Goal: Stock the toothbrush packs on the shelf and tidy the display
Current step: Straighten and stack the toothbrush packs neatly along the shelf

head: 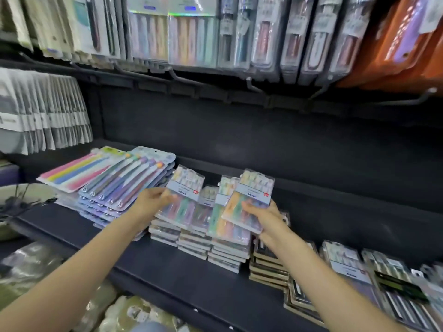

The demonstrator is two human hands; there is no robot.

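Centre frame, your left hand [153, 202] grips one clear plastic pastel toothbrush pack [182, 200]; your right hand [263, 218] grips another [249, 200], above stacked packs [225, 255] on the dark shelf [167, 271].

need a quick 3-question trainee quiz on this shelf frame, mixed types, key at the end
1. True or false: both hands hold a toothbrush pack.
2. Multiple choice: the fanned stack of long toothbrush packs lies A) to the left of the short stacks of pastel packs, B) on the hooks above, C) at the far right of the shelf.
3. Fill in: the pack in the right hand is tilted over the ____ stacks on the shelf.

Key:
1. True. The left hand grips one pastel pack; the right hand grips another.
2. A
3. pastel
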